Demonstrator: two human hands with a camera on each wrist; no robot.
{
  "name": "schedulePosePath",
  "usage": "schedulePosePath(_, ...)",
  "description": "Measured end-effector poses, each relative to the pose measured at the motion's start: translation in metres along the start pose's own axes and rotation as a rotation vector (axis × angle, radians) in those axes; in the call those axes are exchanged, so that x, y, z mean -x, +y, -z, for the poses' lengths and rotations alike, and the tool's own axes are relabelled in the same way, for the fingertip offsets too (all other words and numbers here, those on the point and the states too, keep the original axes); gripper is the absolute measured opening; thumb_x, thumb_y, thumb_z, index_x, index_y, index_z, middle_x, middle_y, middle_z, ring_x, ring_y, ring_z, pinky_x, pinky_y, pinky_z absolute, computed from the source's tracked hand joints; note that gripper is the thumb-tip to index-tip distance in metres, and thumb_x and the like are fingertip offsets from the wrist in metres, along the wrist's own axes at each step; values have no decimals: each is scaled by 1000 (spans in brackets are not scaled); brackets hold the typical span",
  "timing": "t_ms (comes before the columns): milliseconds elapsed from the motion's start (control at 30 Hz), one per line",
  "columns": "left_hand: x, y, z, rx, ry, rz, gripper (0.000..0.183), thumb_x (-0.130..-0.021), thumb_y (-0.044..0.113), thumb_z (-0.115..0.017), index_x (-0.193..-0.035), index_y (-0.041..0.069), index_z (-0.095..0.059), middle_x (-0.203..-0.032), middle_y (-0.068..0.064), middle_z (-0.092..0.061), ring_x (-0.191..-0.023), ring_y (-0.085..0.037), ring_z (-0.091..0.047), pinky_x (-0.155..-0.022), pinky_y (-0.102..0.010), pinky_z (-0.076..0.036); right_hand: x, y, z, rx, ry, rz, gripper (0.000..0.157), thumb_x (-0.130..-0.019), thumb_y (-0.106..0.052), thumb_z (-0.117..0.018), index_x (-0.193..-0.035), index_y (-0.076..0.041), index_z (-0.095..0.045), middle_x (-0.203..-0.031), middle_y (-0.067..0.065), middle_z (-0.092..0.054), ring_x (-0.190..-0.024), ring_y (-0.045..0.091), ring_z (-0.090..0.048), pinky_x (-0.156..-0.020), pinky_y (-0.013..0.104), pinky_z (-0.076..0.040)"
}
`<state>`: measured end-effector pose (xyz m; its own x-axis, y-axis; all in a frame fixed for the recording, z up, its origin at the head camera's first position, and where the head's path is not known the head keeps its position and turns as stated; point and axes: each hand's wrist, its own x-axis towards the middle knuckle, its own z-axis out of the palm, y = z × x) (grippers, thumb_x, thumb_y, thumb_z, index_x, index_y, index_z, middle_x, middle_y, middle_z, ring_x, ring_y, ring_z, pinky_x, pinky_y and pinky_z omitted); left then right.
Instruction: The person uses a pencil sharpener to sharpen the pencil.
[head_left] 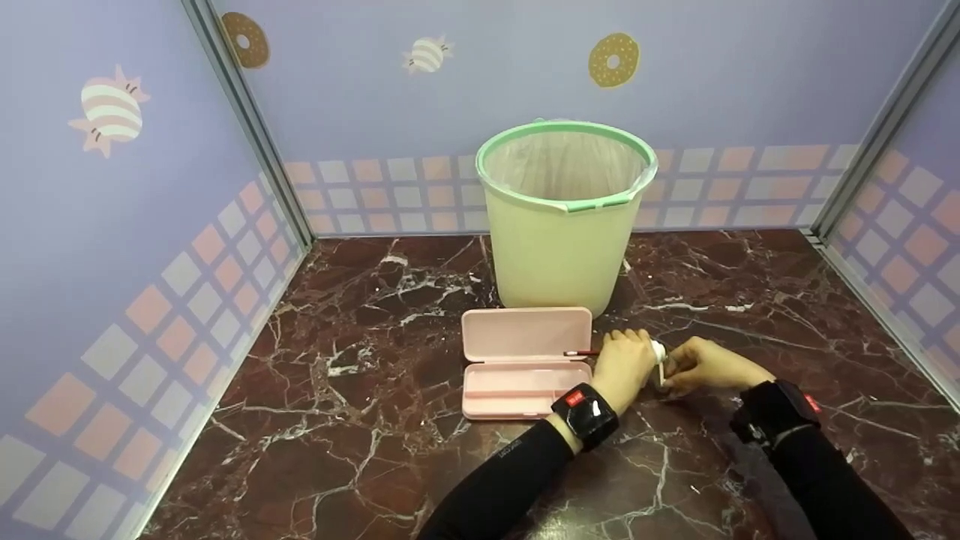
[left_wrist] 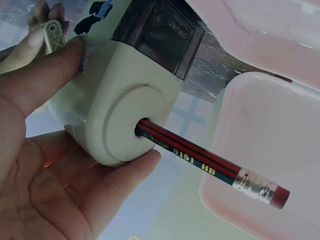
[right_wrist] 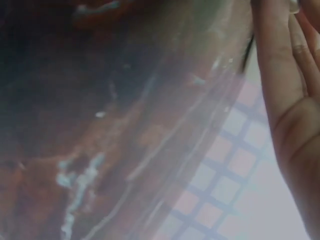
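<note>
A white crank pencil sharpener [left_wrist: 107, 90] with a dark see-through shavings drawer [left_wrist: 160, 37] is gripped by my left hand [head_left: 625, 364], thumb on one side and fingers on the other. From the round hole in its face sticks a red and black HB pencil [left_wrist: 200, 155], its eraser end pointing out toward the pencil case. On the far side of the sharpener, my right hand [head_left: 709, 366] pinches the crank handle [head_left: 661, 373]. In the right wrist view only the edge of that hand [right_wrist: 292, 100] shows, with the sharpener mostly out of frame.
An opened pink pencil case [head_left: 525, 373] lies just left of my left hand, its lid tilted back. Behind it stands a pale green bin [head_left: 562, 255] with a clear liner. Patterned panels [head_left: 375, 97] enclose the dark marbled tabletop [head_left: 360, 420].
</note>
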<state>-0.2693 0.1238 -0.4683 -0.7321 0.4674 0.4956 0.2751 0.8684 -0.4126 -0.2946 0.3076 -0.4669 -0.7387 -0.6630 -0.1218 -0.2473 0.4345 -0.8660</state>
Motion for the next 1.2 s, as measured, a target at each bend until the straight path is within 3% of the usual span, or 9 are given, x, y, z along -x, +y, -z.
schedulePosePath(333, 1, -1, 3, 7, -12, -10, 26, -95, 25, -51, -111, 21, -71, -93, 6, -73, -80, -7, -67, -75, -21, -55, 11, -28, -2, 219, 106, -70, 8, -81, -8, -76, -79, -2, -72, -71, 6, -71, -55, 0, -57, -51, 17, -47)
schedulePosePath(533, 1, -1, 3, 0, 4, -2, 19, -93, 27, -53, -102, 21, -69, -86, 8, -71, -76, -6, -65, -70, -20, -53, 15, -40, 3, 320, 149, -21, 10, -82, -11, -76, -77, -4, -70, -71, 7, -72, -54, 0, -55, -50, 19, -46)
schedulePosePath(767, 2, -1, 1, -10, 54, 9, 17, -92, 26, -53, -99, 21, -69, -83, 8, -71, -74, -6, -66, -69, -21, -53, 18, -51, 7, 340, 193, -51, 11, -84, -11, -74, -79, -3, -70, -74, 12, -73, -49, 1, -52, -44, 20, -43)
schedulePosePath(1000, 1, -2, 0, -15, 58, 3, 18, -92, 25, -55, -99, 21, -71, -80, 9, -68, -69, -5, -60, -64, -19, -51, 14, -59, 6, 452, 346, 43, 3, -81, -1, -74, -79, 0, -72, -78, 12, -75, -62, 3, -62, -56, 20, -50)
schedulePosePath(1200, 1, -1, 1, 14, 20, -3, 20, -90, 26, -56, -103, 21, -70, -83, 9, -69, -71, -5, -60, -66, -19, -50, 10, -62, 8, 531, 429, 68, 5, -79, -5, -78, -78, -5, -73, -75, 7, -74, -59, -1, -56, -56, 20, -47)
